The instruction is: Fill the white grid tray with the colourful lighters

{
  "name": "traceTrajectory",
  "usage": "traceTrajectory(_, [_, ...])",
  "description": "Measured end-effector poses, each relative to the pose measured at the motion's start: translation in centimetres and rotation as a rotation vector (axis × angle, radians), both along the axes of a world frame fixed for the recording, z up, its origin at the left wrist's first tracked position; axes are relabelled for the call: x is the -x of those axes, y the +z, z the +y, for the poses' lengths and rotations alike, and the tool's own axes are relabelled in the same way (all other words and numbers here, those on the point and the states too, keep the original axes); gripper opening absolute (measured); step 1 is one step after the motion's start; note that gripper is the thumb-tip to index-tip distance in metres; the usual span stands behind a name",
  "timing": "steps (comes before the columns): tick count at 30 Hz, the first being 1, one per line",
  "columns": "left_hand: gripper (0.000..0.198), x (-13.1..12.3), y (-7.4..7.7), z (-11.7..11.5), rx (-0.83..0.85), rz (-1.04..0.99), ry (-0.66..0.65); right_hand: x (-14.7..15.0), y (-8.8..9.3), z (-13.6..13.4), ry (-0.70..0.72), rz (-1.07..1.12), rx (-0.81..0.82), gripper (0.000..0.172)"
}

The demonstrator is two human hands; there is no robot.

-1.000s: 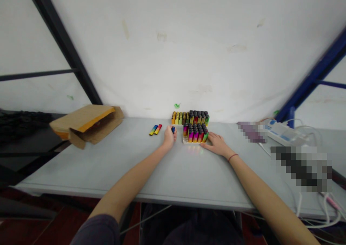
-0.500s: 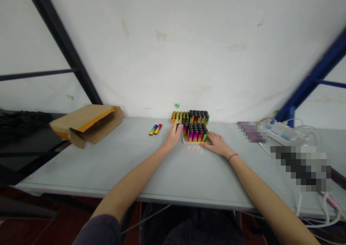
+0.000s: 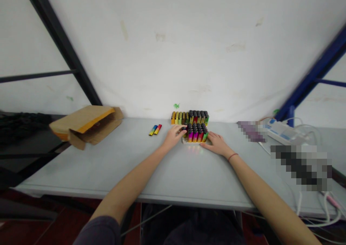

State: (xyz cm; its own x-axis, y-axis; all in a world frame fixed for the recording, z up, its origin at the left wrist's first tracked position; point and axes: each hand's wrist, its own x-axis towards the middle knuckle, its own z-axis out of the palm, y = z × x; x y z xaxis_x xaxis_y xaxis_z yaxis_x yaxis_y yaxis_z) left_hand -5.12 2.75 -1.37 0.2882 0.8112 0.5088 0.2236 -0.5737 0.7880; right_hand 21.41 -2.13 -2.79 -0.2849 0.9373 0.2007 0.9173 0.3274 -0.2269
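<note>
In the head view, a clear tray (image 3: 185, 141) on the table holds several upright lighters (image 3: 196, 134) with black tops and purple, pink, red and green bodies. My left hand (image 3: 173, 136) is at the tray's left end, its thumb and fingers closed on a dark-topped lighter (image 3: 184, 128); the lighter's lower part is hard to make out. At the right end, my right hand (image 3: 217, 144) grips the tray's corner, thumb along the front edge and fingers against the side. Two loose lighters (image 3: 155, 130) with blue, red and yellow colours lie to the left.
Behind the tray stand more lighters, yellow-green ones (image 3: 178, 118) and black-topped ones (image 3: 199, 117), near the wall. An opened cardboard box (image 3: 83, 120) lies at the left. A power strip (image 3: 283, 132), cables and blurred-out items occupy the right side of the table (image 3: 129, 173).
My left hand has moved slightly right, bringing the lighter from beside the tray to its left end, against the row there. My right hand has stayed in place.
</note>
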Motion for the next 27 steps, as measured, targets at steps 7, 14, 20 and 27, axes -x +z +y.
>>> traceTrajectory(7, [0.026, -0.1, 0.1, -0.1, 0.081, -0.044, 0.076, -0.1, -0.1, 0.1, -0.003, -0.004, 0.001, 0.055])
traceTrajectory(14, [0.019, 0.1, -0.2, 0.1, -0.097, 0.124, 0.047, 0.0, 0.0, 0.0, -0.009, -0.003, 0.004, 0.056])
traceTrajectory(20, [0.029, 1.1, 1.2, 0.2, -0.234, 0.319, 0.150, -0.1, -0.2, 0.1, -0.008, -0.012, -0.002, 0.057])
traceTrajectory(27, [0.036, 5.8, 3.1, 1.6, -0.016, 0.875, 0.748, -0.2, -0.2, 0.1, -0.010, -0.007, 0.003, 0.058])
